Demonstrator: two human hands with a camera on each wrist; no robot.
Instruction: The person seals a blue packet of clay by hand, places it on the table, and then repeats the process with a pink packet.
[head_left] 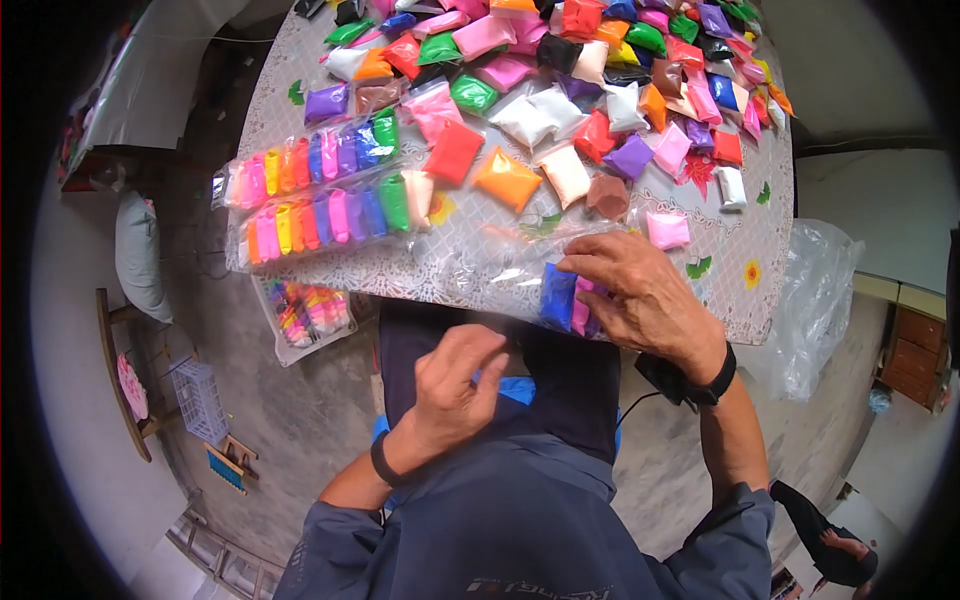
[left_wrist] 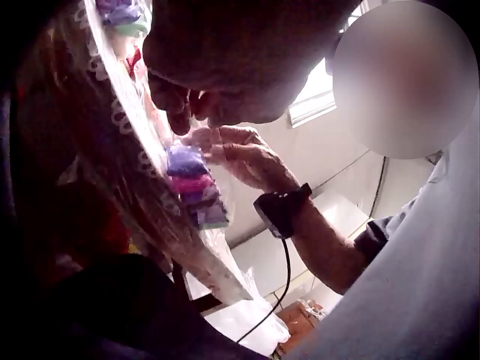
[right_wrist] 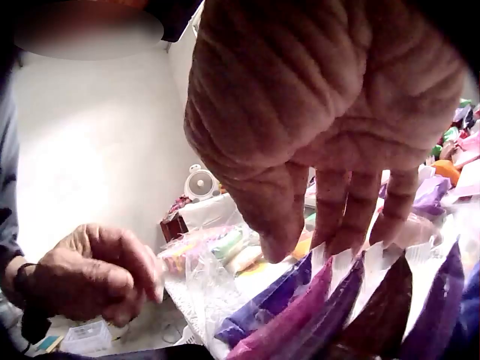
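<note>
Near the front edge of the table, my right hand (head_left: 655, 295) reaches over a row of small packets. Its fingers (right_wrist: 352, 206) extend down to the packet tops, with the thumb close above the blue packet (right_wrist: 262, 307). Beside that packet stand a pink packet (right_wrist: 289, 319), purple ones and a dark brown one (right_wrist: 379, 307). A clear plastic bag (head_left: 490, 275) lies flat to the left of the row. Over the lap, apart from the table edge, my left hand (head_left: 455, 385) hangs with loosely bent fingers and nothing in them.
Two filled clear bags of coloured packets (head_left: 320, 160) lie at the table's left. Loose packets (head_left: 600, 70) are heaped across the back. A white tray of packets (head_left: 305, 315) sits below the left edge. Clear plastic sheeting (head_left: 815, 300) hangs at the right. Another person (head_left: 825, 540) is at lower right.
</note>
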